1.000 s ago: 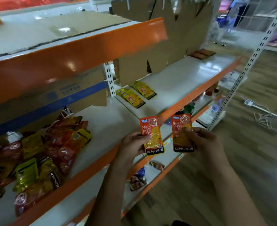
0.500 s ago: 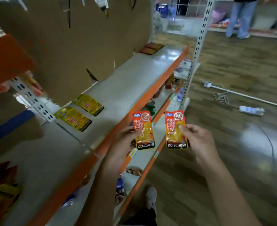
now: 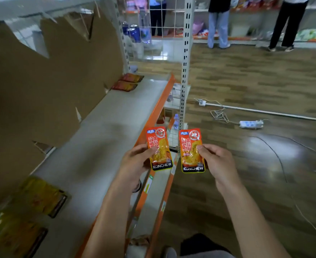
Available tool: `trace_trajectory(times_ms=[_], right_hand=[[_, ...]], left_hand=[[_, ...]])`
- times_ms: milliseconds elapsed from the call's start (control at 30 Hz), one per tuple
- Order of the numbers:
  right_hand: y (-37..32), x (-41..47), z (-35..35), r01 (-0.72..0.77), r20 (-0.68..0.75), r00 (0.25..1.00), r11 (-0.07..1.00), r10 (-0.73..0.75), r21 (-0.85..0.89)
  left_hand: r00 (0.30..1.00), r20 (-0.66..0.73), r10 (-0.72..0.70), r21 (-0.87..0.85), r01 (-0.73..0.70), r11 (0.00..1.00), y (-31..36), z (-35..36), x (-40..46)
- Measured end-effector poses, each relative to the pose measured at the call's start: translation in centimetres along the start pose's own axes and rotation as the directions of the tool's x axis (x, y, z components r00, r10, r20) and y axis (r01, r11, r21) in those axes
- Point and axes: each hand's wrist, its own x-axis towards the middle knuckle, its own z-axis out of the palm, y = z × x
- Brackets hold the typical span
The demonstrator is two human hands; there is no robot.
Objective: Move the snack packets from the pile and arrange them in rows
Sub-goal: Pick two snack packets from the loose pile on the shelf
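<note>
The left hand [image 3: 135,161] pinches one orange snack packet [image 3: 159,148] and the right hand [image 3: 218,161] pinches another orange packet [image 3: 191,150], both upright beside the shelf [image 3: 101,146], where two yellow packets [image 3: 40,196] lie.

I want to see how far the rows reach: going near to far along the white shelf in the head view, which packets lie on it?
Near yellow packet → second yellow packet → a long bare stretch of shelf → dark red packet → second dark red packet at the far end.
</note>
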Motion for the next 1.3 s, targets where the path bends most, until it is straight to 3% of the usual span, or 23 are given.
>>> trace_trajectory(times_ms=[300, 567, 767, 967, 1100, 1300], right_hand=[[-1.6, 12.1, 1.1, -0.035, 0.017, 0.999, 0.999, 0.036, -0.039], [-4.0, 25.9, 1.8, -0.046, 0.196, 0.978, 0.991, 0.071, -0.128], [-7.4, 34.0, 2.4, 0.027, 0.303, 0.952, 0.984, 0.029, -0.178], [-8.7, 37.9, 6.4, 0.074, 0.422, 0.907, 0.976, 0.019, -0.204], [-9.5, 39.8, 10.8, 0.133, 0.511, 0.859, 0.962, 0.008, -0.24], [-10.2, 42.6, 16.8, 0.154, 0.567, 0.824, 0.961, 0.004, -0.231]], left_hand=[[0.999, -0.044, 0.014, 0.012, -0.013, 1.0, 3.0, 3.6, 9.5], [0.987, -0.161, 0.007, 0.023, -0.003, 1.0, 4.9, 8.1, 18.1], [0.968, -0.248, 0.032, -0.069, -0.051, 0.996, 6.8, 11.2, 23.2], [0.917, -0.399, -0.016, -0.218, -0.078, 0.973, 8.5, 11.9, 25.5], [0.871, -0.492, -0.005, -0.135, -0.07, 0.988, 9.7, 8.9, 27.0], [0.793, -0.608, -0.049, -0.248, -0.131, 0.96, 11.4, 5.2, 29.7]])
